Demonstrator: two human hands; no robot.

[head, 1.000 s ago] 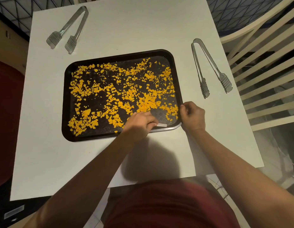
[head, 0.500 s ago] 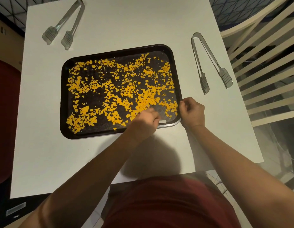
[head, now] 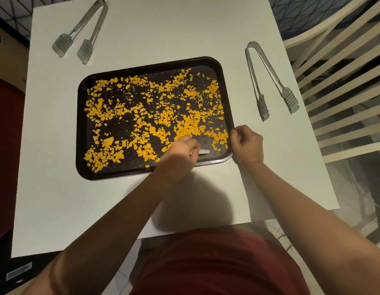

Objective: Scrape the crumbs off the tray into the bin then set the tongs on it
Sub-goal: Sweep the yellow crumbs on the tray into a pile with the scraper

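A dark rectangular tray (head: pixel 81 128) lies on the white table (head: pixel 57 199), strewn with orange crumbs (head: pixel 142 111). My left hand (head: pixel 180 155) is inside the tray near its front right corner, closed on a small pale scraper (head: pixel 203 151) whose tip rests on the tray floor. My right hand (head: pixel 247 143) pinches the tray's right rim at the front corner. One pair of metal tongs (head: pixel 268 81) lies on the table right of the tray. A second pair of tongs (head: pixel 82 33) lies at the far left. No bin is in view.
A cream slatted chair (head: pixel 342 86) stands close against the table's right side. A dark red object (head: pixel 3 145) sits low beside the table's left edge. My red-clothed lap is under the table's near edge.
My left hand with the scraper has slid a little leftward across the tray's front right area, leaving a small bare patch there. My right hand stays on the rim. The tongs have not moved.
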